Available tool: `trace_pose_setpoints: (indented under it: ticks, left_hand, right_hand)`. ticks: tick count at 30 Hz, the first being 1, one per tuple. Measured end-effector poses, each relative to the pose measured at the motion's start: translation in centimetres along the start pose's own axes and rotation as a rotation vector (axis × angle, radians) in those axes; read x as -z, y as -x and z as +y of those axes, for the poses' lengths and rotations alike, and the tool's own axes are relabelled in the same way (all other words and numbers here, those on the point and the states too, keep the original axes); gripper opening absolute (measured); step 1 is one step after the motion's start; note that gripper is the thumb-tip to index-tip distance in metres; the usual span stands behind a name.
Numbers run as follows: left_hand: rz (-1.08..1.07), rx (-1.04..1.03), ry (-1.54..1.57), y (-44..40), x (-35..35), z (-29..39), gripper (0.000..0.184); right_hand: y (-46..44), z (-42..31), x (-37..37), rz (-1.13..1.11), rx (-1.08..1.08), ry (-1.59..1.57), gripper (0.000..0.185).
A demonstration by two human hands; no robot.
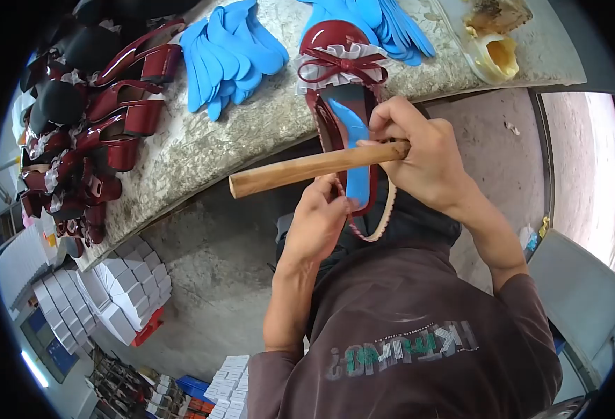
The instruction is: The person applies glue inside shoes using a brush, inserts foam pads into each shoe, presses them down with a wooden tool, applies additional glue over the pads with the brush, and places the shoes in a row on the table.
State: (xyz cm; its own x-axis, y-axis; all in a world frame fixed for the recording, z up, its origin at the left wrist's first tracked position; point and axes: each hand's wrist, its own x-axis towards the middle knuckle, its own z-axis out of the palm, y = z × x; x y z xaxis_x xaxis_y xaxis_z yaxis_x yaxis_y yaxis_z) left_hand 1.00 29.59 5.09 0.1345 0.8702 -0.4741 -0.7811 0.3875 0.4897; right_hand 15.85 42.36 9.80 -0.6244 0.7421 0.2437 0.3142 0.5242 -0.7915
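A dark red shoe (332,35) with a frilled white trim and a red bow points away from me at the table's edge. Inside it lies a blue insole strip (357,183), running from the heel towards the toe. My left hand (318,222) grips the shoe near its heel, thumb by the insole's end. In my right hand (423,150) is a wooden stick (300,171), held across the shoe; its fingertips are close to the shoe's side. A scalloped strap (387,213) loops below the shoe.
Piles of blue insoles (234,52) lie on the worn table (203,150). Several red heeled shoes (129,108) crowd its left end. A crusted yellowish pot (496,59) stands at the right. White boxes (122,290) are stacked on the floor, and a grey panel (583,300) is at my right.
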Motion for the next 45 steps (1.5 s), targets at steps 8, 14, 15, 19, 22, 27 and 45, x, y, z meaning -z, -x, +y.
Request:
trace_pose_setpoints:
  ticks: [8, 14, 15, 19, 22, 27, 45]
  left_hand:
    - [0.046, -0.118, -0.446, 0.2, -1.0, 0.4, 0.055]
    - [0.038, -0.125, -0.473, 0.1, -0.7, 0.2, 0.053]
    - [0.030, -0.141, -0.479, 0.1, -0.5, 0.0, 0.052]
    - [0.056, -0.099, -0.300, -0.1, -0.7, -0.1, 0.041]
    - [0.028, -0.086, -0.512, 0.2, -0.5, -0.1, 0.049]
    - [0.031, -0.074, -0.471, 0.2, -1.0, 0.2, 0.068]
    - [-0.250, -0.031, 0.145, -0.1, 2.2, 3.0, 0.071]
  right_hand:
    - [0.1, -0.4, -0.4, -0.043, -0.017, 0.049, 0.028]
    - [0.6, -1.8, 0.5, 0.059, 0.187, 0.300, 0.036]
    - [0.6, -2.0, 0.5, 0.070, 0.247, 0.322, 0.037]
    - [1.0, -2.5, 0.2, -0.269, 0.083, 0.472, 0.037]
    - [0.4, -3.1, -0.2, -0.301, 0.083, 0.522, 0.036]
    - [0.3, -2.3, -0.6, -0.308, 0.031, 0.516, 0.035]
    - [2.2, 1.6, 18.8, 0.636, -0.446, 0.140, 0.023]
